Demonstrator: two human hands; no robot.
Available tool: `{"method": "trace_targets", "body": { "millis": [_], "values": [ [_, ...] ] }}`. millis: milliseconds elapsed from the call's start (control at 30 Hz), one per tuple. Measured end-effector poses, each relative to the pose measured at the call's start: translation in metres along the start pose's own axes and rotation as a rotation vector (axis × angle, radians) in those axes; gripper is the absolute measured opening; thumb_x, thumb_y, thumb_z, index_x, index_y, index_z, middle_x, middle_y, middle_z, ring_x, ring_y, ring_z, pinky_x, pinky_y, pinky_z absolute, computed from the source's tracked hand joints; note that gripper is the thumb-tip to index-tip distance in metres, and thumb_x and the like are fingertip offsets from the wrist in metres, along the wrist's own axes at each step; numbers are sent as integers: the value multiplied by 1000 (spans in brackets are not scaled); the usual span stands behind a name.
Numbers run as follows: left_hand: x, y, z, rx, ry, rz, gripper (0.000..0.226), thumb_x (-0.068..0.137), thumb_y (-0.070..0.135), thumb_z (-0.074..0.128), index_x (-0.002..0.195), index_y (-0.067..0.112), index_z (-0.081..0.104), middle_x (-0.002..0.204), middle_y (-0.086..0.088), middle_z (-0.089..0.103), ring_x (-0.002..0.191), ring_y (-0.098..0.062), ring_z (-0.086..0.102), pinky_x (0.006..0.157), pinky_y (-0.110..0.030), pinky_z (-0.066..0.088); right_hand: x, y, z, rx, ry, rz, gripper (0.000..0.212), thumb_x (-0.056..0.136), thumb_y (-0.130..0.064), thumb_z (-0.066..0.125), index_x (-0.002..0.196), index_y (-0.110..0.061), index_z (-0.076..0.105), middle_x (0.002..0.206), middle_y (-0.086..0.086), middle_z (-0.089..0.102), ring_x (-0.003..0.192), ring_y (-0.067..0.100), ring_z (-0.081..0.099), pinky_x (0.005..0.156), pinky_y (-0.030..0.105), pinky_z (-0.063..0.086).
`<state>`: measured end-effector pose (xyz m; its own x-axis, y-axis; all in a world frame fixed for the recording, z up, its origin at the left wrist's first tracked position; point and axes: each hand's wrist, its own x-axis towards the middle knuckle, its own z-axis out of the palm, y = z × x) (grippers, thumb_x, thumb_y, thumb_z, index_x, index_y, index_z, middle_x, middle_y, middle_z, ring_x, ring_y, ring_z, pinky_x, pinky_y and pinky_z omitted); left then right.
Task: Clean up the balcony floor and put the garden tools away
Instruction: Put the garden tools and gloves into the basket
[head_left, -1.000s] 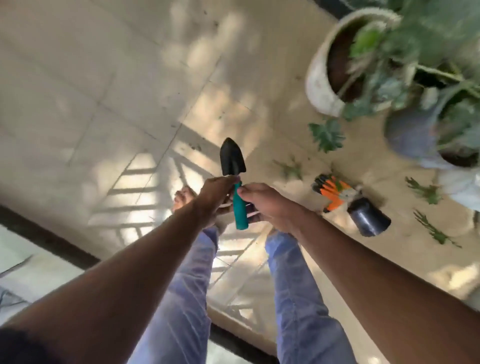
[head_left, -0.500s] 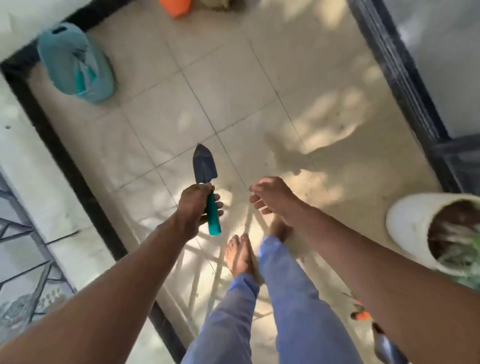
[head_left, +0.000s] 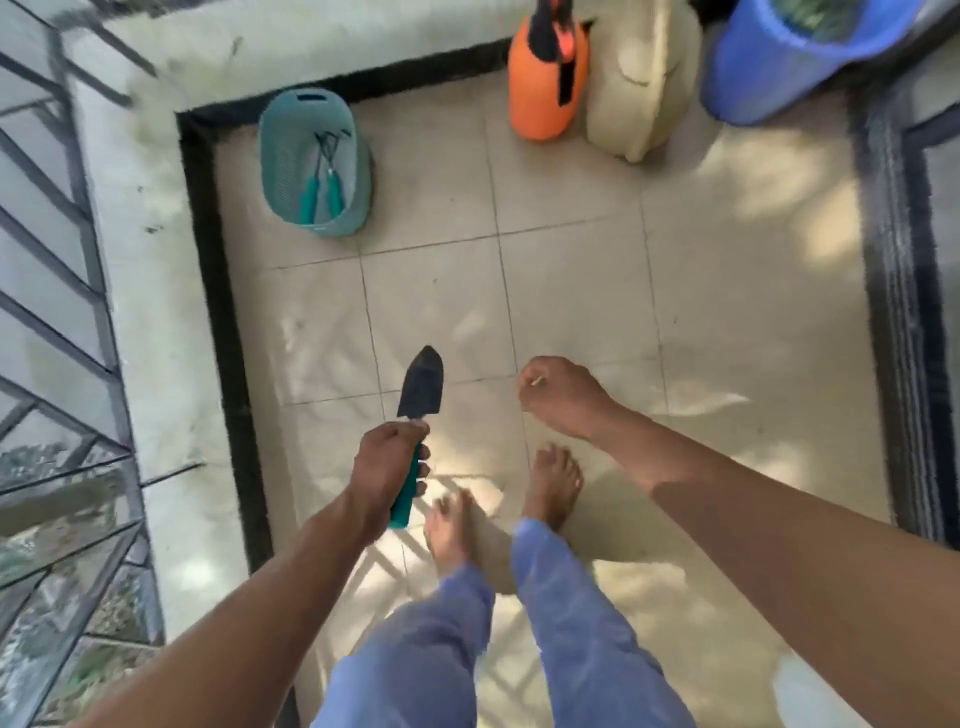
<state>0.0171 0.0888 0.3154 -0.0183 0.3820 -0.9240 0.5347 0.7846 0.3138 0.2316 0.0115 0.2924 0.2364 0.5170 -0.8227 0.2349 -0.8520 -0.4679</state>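
The person stands barefoot on the pale tiled balcony floor, blue trousers showing below. The left hand is wrapped around the teal handle of a small trowel, fingers curled tight round the grip, the dark pointed blade aimed toward twelve o'clock and held above the tiles. The right hand hangs just beside it at about three o'clock from the trowel, fingers loosely curled inward; something small and pale shows at the fingertips, but I cannot tell what it is or whether it is truly pinched.

Up at eleven o'clock from the hands, well apart from them, a teal basket sits in the corner against the black floor border, with two teal-handled garden tools lying inside it, their dark metal heads pointing up toward the basket's far rim. At twelve to one o'clock along the far wall stand an orange sprayer bottle, a cream container touching it on its right, and a blue bucket further at two o'clock. A metal railing runs along the nine o'clock side
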Motion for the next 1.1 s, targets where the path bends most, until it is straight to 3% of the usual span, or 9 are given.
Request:
{"method": "trace_targets", "body": {
  "millis": [100, 433, 500, 600, 667, 800, 900, 1000, 1100],
  "values": [
    [24, 19, -5, -31, 13, 5, 11, 100, 15, 60, 91, 10, 62, 70, -6, 53, 49, -17, 45, 46, -23, 37, 34, -24, -13, -104, -1, -6, 14, 89, -17, 56, 91, -26, 68, 100, 0, 71, 101, 26, 66, 82, 29, 48],
    [117, 99, -57, 89, 25, 45, 11, 100, 11, 59, 89, 12, 64, 75, -7, 59, 55, -18, 51, 53, -27, 47, 123, -122, -18, -281, -95, 32, 16, 92, -17, 55, 97, -18, 71, 94, -5, 69, 98, 23, 68, 83, 28, 49],
    [139, 122, -75, 105, 52, 46, 5, 98, 14, 61, 97, 12, 66, 78, -7, 62, 57, -19, 54, 56, -30, 50, 140, -148, -16, -362, -138, 27, 14, 92, -18, 55, 96, -20, 69, 101, -3, 70, 101, 23, 67, 84, 27, 48],
    [175, 157, -97, 286, 103, 121, 13, 92, 23, 63, 103, 18, 67, 83, -6, 70, 72, -29, 67, 71, -40, 58, 182, -183, -13, -490, -145, -28, 16, 92, -21, 54, 101, -23, 67, 114, -2, 70, 110, 23, 64, 88, 27, 46],
    [196, 180, -106, 489, 161, 213, 22, 93, 31, 63, 112, 20, 66, 95, -10, 73, 89, -35, 69, 78, -37, 53, 214, -202, -11, -535, -104, -74, 27, 90, -27, 51, 115, -24, 62, 119, 3, 68, 114, 28, 63, 94, 31, 48],
    [251, 236, -118, 610, 285, 363, 36, 99, 35, 57, 131, 19, 59, 113, -16, 70, 104, -41, 64, 85, -41, 48, 292, -249, 3, -673, 81, -223, 55, 86, -41, 46, 139, -27, 40, 130, 11, 55, 119, 40, 55, 99, 51, 49],
    [295, 269, -118, 622, 324, 416, 39, 101, 33, 55, 137, 17, 54, 118, -20, 68, 106, -44, 63, 89, -45, 48, 351, -283, 13, -828, 121, -387, 64, 95, -33, 56, 153, -15, 34, 155, 16, 34, 139, 39, 34, 107, 50, 43],
    [341, 288, -111, 676, 360, 434, 39, 102, 32, 52, 136, 14, 52, 117, -22, 67, 104, -46, 62, 86, -47, 49, 406, -302, 18, -1031, 168, -563, 74, 94, -44, 58, 156, -13, 32, 167, 16, 18, 153, 38, 17, 118, 54, 29],
    [382, 300, -103, 740, 389, 402, 38, 103, 34, 51, 134, 12, 54, 116, -22, 68, 105, -45, 63, 87, -47, 49, 447, -309, 17, -1155, 136, -571, 88, 91, -54, 59, 159, -10, 26, 170, 16, 5, 157, 36, 4, 124, 56, 17]
  ]
}}
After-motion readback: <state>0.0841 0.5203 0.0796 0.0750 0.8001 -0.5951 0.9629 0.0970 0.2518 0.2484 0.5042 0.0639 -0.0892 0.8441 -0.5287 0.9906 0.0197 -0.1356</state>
